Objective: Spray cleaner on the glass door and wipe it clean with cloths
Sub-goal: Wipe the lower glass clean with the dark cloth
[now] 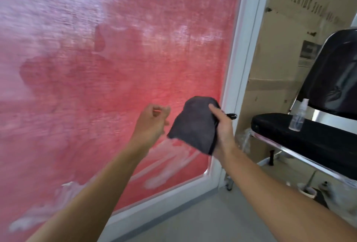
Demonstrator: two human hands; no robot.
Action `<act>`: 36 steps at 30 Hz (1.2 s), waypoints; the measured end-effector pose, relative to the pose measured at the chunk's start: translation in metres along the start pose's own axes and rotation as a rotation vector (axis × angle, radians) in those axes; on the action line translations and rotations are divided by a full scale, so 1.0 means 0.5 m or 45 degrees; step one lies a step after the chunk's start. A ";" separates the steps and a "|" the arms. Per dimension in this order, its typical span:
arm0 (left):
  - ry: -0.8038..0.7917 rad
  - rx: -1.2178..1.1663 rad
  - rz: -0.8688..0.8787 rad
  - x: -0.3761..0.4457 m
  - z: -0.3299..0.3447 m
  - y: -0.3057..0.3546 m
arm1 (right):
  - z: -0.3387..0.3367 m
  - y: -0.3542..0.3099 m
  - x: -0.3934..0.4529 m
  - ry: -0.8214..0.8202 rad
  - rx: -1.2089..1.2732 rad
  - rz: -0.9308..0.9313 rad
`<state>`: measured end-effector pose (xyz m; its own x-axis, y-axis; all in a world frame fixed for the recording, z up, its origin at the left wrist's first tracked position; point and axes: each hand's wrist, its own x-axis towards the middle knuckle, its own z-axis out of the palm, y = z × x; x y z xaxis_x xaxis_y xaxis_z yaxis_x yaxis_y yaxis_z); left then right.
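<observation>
The glass door [116,58] fills the left and middle of the view, reddish behind, with whitish smears across its top and lower part. Its white frame [243,52] runs down the right side. My right hand [222,127] grips a folded dark grey cloth [195,123] close to the glass near the frame. My left hand [152,120] hovers just left of the cloth, fingers curled, holding nothing. A small clear spray bottle [298,117] stands upright on a black chair seat to the right.
A black padded chair [309,139] with chrome legs stands right of the door. Large cardboard boxes [286,38] rise behind it. A small black object [231,116] pokes out beside my right hand. Grey floor [212,218] lies below the door.
</observation>
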<state>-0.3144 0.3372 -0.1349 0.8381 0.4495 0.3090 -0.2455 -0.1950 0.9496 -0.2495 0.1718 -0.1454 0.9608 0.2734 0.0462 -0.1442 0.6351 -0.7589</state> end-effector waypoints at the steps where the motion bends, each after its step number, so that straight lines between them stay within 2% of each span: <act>1: 0.055 0.044 0.077 0.007 -0.019 -0.005 | 0.015 0.000 0.019 0.114 0.059 -0.100; 3: 0.105 0.159 0.231 0.014 -0.053 -0.006 | 0.033 -0.004 0.057 0.404 0.046 -0.341; 5: 0.097 0.239 0.382 0.021 -0.082 0.002 | 0.040 0.000 0.091 0.559 -0.023 -0.491; 9: 0.111 0.516 0.745 0.016 -0.129 0.008 | 0.013 0.062 0.141 0.572 -0.109 -0.471; 12: 0.362 0.866 0.974 0.003 -0.157 -0.007 | -0.024 0.123 0.169 0.520 -0.262 -0.493; 16: 0.500 0.992 1.093 -0.007 -0.187 -0.020 | -0.036 0.153 0.201 0.365 -0.596 -0.633; 20: 0.547 1.025 1.130 0.003 -0.212 -0.033 | -0.060 0.157 0.222 0.288 -0.844 -1.006; 23: 0.553 1.006 1.154 0.013 -0.214 -0.044 | -0.082 0.164 0.244 0.179 -1.158 -1.046; 26: 0.546 0.966 1.164 0.024 -0.209 -0.055 | -0.091 0.149 0.263 0.170 -1.298 -1.043; 29: 0.557 0.920 1.180 0.030 -0.199 -0.064 | -0.106 0.130 0.275 0.165 -1.334 -1.070; 34: 0.536 0.858 1.268 0.037 -0.189 -0.069 | -0.164 0.175 0.307 0.398 -1.029 -0.960; 36: 0.534 0.837 1.308 0.038 -0.186 -0.073 | -0.206 0.210 0.316 0.472 -0.997 -0.869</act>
<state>-0.3348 0.4340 -0.1590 0.1634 0.0534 0.9851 -0.2978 -0.9493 0.1008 -0.0884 0.2070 -0.2847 0.8117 -0.2774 0.5140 0.5078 -0.0997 -0.8557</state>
